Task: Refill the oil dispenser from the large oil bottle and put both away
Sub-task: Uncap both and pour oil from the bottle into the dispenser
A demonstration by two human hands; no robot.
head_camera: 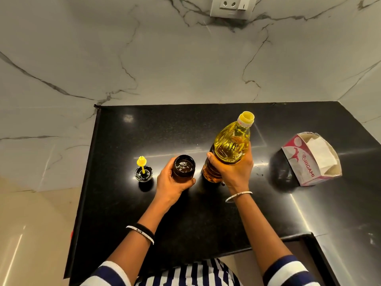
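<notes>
The large clear oil bottle (231,145), full of yellow oil and with a yellow neck that looks uncapped, stands on the black counter (185,219). My right hand (233,169) grips its lower body. Just left of it stands the small dark oil dispenser (184,167), its mouth open and oil showing inside. My left hand (172,182) holds the dispenser from the left side. The dispenser's lid (143,172), black with a yellow spout, rests upside down on the counter further left.
An open pink and white tissue box (312,159) lies on the counter at the right. A marble wall rises behind, with a socket plate (232,6) at the top. The counter's left edge drops to a beige floor (31,234).
</notes>
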